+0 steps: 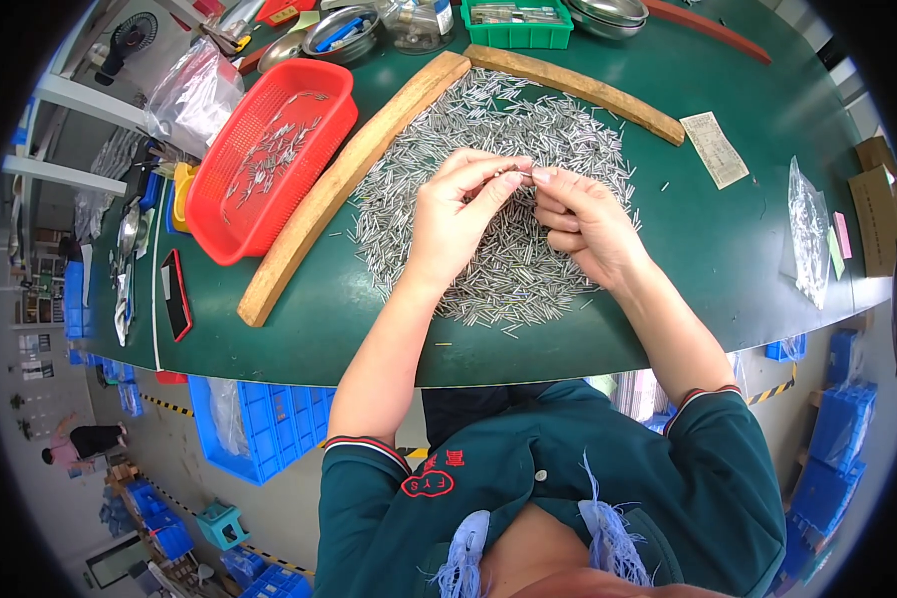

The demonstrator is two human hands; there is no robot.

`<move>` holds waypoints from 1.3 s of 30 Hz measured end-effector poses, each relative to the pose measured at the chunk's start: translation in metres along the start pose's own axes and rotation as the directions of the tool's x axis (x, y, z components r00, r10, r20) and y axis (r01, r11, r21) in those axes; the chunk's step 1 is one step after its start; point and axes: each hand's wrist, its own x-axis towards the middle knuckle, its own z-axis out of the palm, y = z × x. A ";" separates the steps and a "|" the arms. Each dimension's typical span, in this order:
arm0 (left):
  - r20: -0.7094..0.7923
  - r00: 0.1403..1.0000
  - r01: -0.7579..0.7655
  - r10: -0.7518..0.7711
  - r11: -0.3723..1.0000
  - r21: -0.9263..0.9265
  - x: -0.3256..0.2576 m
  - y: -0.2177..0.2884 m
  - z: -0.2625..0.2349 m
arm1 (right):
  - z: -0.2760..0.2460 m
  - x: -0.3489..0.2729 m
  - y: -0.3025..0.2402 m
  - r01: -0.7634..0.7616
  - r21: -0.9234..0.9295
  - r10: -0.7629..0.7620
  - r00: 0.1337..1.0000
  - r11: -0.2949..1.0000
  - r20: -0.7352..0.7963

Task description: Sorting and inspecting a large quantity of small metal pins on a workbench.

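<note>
Wooden bars fence metal pins | red basket leftward | hands pinching small metal piece

The worktop was deep green, the metal pins silvery grey. The basket was red, the wooden bars yellowish brown, the tray bright green. The shirt was dark teal, its sleeve edges striped red and white; the floor tape was striped yellow and black

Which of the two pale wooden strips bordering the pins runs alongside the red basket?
The left wooden strip, slanting down and left in the picture beside the red basket. The right strip slants down and right, ending near the paper slip.
</note>
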 end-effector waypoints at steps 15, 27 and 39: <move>0.029 0.999 0.016 -0.019 0.995 0.095 -0.002 0.012 -0.001 | -0.003 -0.001 -0.001 -0.058 0.197 0.048 0.997 0.979 0.055; 0.126 0.884 -0.420 0.451 0.644 0.640 -0.002 0.007 0.002 | 0.003 0.000 0.003 0.239 -0.428 -0.292 0.954 0.871 -0.063; 0.100 0.898 -0.408 0.428 0.726 0.554 -0.002 0.007 0.002 | -0.010 0.004 -0.003 -0.263 0.375 0.206 0.961 0.889 0.187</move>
